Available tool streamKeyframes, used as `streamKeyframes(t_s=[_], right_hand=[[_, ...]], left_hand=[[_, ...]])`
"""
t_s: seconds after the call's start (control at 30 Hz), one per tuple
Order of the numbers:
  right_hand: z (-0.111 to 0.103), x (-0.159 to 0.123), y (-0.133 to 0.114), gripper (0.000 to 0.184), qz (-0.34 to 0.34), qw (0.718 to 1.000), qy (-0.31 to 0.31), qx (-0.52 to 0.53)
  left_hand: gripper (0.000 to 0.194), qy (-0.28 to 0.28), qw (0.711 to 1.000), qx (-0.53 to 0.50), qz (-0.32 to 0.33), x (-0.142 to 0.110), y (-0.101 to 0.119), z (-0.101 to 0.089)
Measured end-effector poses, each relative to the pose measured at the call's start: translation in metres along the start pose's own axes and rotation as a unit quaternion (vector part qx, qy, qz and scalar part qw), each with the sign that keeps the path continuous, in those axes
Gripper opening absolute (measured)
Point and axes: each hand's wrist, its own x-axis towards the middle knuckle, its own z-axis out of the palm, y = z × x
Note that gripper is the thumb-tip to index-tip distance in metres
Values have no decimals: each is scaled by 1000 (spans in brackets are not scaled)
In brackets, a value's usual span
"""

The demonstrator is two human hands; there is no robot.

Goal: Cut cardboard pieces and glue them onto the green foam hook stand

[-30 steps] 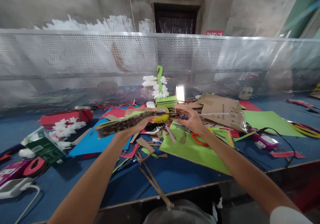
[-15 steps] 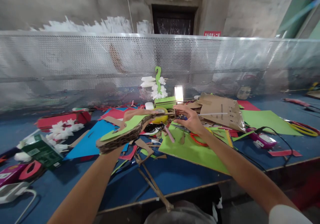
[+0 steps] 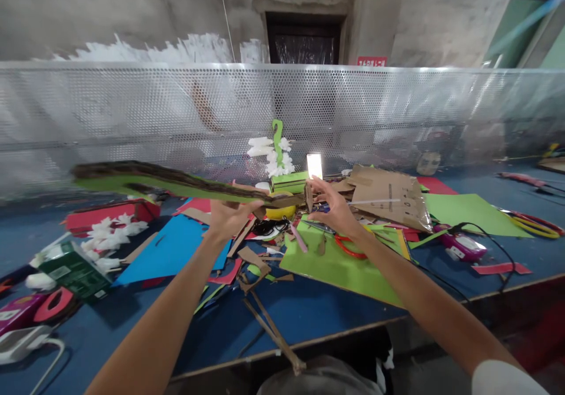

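Note:
My left hand (image 3: 229, 217) is closed around a long curved cardboard cutout (image 3: 185, 188) with a green face and a rough brown corrugated edge. The cutout's wide end reaches far left, above the table, and is slightly blurred. At its narrow right end, my right hand (image 3: 333, 206) pinches a small brown cardboard piece (image 3: 308, 197) between thumb and fingers. Whether that piece is joined to the cutout I cannot tell. Below and behind the hands are a yellow tape roll (image 3: 282, 211) and orange-handled scissors (image 3: 351, 248), the latter lying on a green sheet (image 3: 339, 271).
A green stand with white paper flowers (image 3: 279, 159) rises behind, beside a bright phone-like screen (image 3: 315, 165). Blue card (image 3: 172, 248), a red box (image 3: 112, 215) and a green box (image 3: 73, 268) lie left. Brown cardboard (image 3: 384, 198) and a purple device (image 3: 461, 245) lie right.
My left hand has turned the cutout: its wide end has swung up and left, from in front of the left forearm to above the red box. My right hand has stayed nearly in place.

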Motion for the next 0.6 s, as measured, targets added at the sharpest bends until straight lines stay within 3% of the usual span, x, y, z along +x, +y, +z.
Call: streamKeyframes(t_s=[0.07,0.1,0.23,0.3,0.43,0.53,0.6], right_hand=[[3,1,0,95,14,1000,12,1],[6,1,-1,88,25,999,21,5],[16,-1,-12,38,39,997,67,16],[19,-3,-21,27,18,995,98,29],[19,-5,-34,19,-31,989,133,66],[18,-7,-36,16,-78,988,120,52],[18,-9,-37,24,-106,989,98,43]], left_hand=[[39,9,998,-64,-3,3,-2,0],[42,4,996,-93,-8,4,-4,0],[54,-21,984,-171,-41,6,-14,4],[52,-28,979,-199,-47,6,-20,7],[44,-24,968,-243,-50,7,-35,6],[45,-20,961,-267,-71,8,-51,-1],[46,-21,959,-269,-90,8,-59,-5]])
